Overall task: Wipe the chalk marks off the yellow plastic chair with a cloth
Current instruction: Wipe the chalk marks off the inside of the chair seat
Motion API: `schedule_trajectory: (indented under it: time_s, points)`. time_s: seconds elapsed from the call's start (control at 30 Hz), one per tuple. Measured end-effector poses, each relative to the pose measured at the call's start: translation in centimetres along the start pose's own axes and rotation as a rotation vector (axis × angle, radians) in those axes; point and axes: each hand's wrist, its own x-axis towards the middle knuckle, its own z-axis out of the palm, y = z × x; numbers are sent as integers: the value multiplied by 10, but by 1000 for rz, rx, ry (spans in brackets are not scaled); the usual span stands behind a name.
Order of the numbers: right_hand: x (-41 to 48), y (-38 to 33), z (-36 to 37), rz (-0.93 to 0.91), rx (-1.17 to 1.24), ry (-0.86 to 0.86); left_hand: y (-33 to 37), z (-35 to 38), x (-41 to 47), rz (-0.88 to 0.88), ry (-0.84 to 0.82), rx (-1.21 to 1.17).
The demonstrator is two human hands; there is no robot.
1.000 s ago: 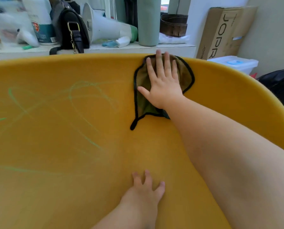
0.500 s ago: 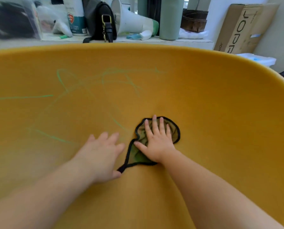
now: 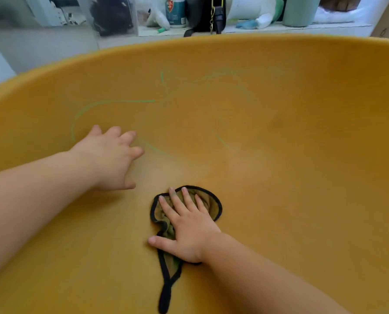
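Under right hand [image 3: 189, 232]: cloth [image 3: 211, 206], seemingly pressed flat; left hand [image 3: 108, 158] apart.

Yellow chair [image 3: 302, 177] shell carries an olive cloth [image 3: 212, 207], black-edged, pressed flat under the right hand [image 3: 189, 232]. The left hand [image 3: 109, 157] rests on bare plastic nearby. Green chalk marks [image 3: 121, 101] higher up. White shelf [image 3: 252, 30] behind it holds a black bag [image 3: 202, 14] and a green tumbler [image 3: 300, 10].
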Motion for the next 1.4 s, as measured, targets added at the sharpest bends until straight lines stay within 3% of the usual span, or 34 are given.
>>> schedule_trajectory:
  time_s: [0.1,0.27,0.4,0.47,0.67,0.73,0.8,0.87,0.93,1.0,1.07,1.13,1.27,1.4]
  points:
    - [-4,17,-3,-49,-74,28,-13,-4,-15,-4,-20,34]
    - [-3,96,-25,536,-125,157,-46,-6,-58,-68,-16,116]
    - [20,71,-32,699,122,203,-67,-1,-90,-83,1,109]
    - [42,29,-30,599,186,188,-73,2,-99,-65,12,106]
    - [65,-117,-27,-1,386,237,-79,13,-108,-7,178,21]
    - [52,-129,-23,-174,385,236,-85,19,-108,25,294,-6]
    - [42,-111,-14,-236,286,223,-91,23,-107,37,360,-19]
    - [42,-71,-9,-113,150,224,-96,23,-107,40,380,-45]
    - [49,-28,-13,163,72,222,-98,21,-107,45,358,-59]
    - [60,-2,-25,410,114,243,-98,20,-108,53,325,-65]
    - [76,-10,-39,515,309,261,-96,20,-109,67,313,-87]
    - [94,-47,-49,422,476,279,-96,18,-112,44,333,-124]
    - [95,-136,-56,-95,506,353,-101,14,-114,-81,368,-108]
    - [63,-133,-33,-431,382,344,-105,13,-113,-206,306,-194]
